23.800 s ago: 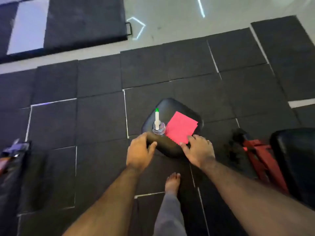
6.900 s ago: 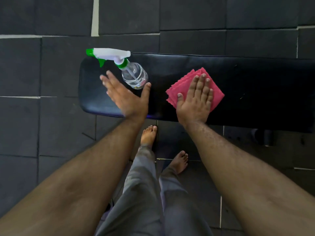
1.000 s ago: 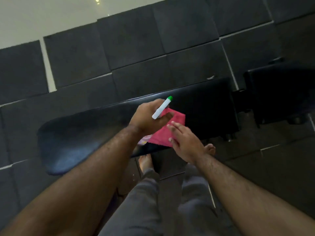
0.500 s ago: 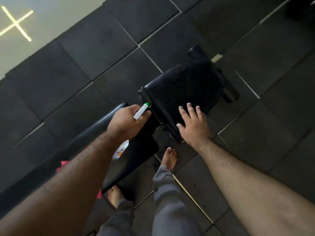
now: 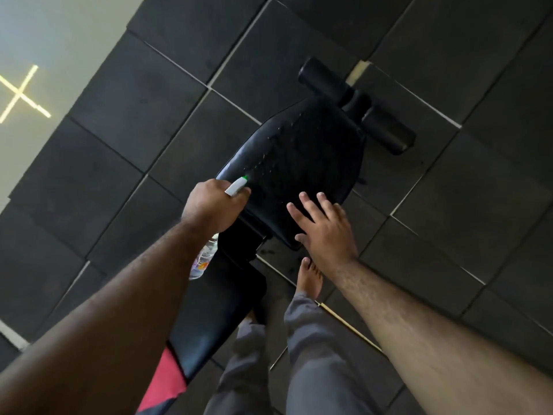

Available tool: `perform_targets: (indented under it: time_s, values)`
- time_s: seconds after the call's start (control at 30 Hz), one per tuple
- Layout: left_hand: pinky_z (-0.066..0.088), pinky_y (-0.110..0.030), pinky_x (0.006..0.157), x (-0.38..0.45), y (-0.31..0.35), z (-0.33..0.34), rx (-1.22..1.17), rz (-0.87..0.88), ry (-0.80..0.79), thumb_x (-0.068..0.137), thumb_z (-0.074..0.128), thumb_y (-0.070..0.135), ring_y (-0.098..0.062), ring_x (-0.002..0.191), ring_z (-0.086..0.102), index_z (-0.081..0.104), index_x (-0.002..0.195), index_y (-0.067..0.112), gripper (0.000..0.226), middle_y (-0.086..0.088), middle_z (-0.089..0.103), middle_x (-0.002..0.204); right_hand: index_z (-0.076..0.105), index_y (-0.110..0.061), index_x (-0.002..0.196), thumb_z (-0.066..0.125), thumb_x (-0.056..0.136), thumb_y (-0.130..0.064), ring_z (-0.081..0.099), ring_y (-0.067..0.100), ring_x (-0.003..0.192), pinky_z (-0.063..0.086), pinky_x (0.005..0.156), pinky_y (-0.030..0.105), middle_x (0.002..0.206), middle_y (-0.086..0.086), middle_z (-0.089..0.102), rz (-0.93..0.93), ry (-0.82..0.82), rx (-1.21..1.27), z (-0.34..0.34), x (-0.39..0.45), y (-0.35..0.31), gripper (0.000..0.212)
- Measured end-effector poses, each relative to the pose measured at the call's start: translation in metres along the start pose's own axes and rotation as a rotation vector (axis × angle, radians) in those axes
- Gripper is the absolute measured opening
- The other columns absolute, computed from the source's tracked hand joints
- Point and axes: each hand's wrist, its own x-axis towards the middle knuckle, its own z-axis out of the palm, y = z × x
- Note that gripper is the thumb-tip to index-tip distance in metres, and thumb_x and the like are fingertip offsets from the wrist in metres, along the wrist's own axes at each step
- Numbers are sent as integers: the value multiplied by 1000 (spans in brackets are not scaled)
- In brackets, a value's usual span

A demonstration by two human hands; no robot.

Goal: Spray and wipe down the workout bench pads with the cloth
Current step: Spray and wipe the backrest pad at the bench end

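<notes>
My left hand point(image 5: 212, 206) grips the spray bottle point(image 5: 203, 262); its white, green-tipped nozzle pokes out at the near-left edge of the black seat pad point(image 5: 299, 163). Fine droplets speckle the pad's left side. My right hand point(image 5: 324, 227) rests flat with fingers spread on the pad's near right corner, holding nothing. The long back pad point(image 5: 215, 307) runs toward the lower left under my left forearm. The pink cloth point(image 5: 164, 381) lies on it, partly hidden by that arm.
Two black foam rollers point(image 5: 356, 103) stick out beyond the seat pad. Dark rubber floor tiles point(image 5: 449, 205) surround the bench, with pale glossy floor point(image 5: 45, 40) at the upper left. My bare foot point(image 5: 309, 277) and grey trouser legs stand just right of the bench.
The view has come closer to the seat pad. Droplets now show on its left side. My left hand with the bottle sits at the pad's edge; my right hand stays on the pad.
</notes>
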Motion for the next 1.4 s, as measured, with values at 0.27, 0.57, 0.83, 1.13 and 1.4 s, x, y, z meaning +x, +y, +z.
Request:
perform_targets:
  time_s: [0.27,0.57,0.83,1.13,1.4]
  values:
    - [68,-42,57,38,46,-16,-119,-14,-28,81,66,66,-21,48,73,73,78,23,43,2,75,63,27,-44,166,70,96,-51,21,26,164,13,128,64,177,-10,23,-23,74,-20,13,-2,11,82]
    - [66,-36,62,78,128,-18,25,87,-150,83,62,63,-28,55,77,72,88,21,44,-8,78,71,52,-34,153,73,93,-52,33,22,159,3,127,68,169,-5,42,9,196,25,5,-9,21,66]
    - [67,-39,73,79,193,13,246,405,-174,100,55,54,-31,60,75,58,71,22,44,-9,74,58,62,-29,147,75,95,-41,44,23,154,13,128,67,163,-2,51,21,239,91,4,-20,35,55]
    - [48,-31,63,8,97,21,275,292,-196,93,66,67,-23,75,70,72,91,22,46,2,70,78,57,-28,152,66,100,-34,40,24,156,22,127,61,168,0,45,-6,199,121,-4,-22,37,54]
    - [38,-23,49,-26,42,44,237,151,-191,93,68,60,-11,61,63,66,70,23,44,7,65,64,59,-26,151,61,104,-37,40,29,156,25,126,61,166,4,47,-13,203,160,-4,-22,37,48]
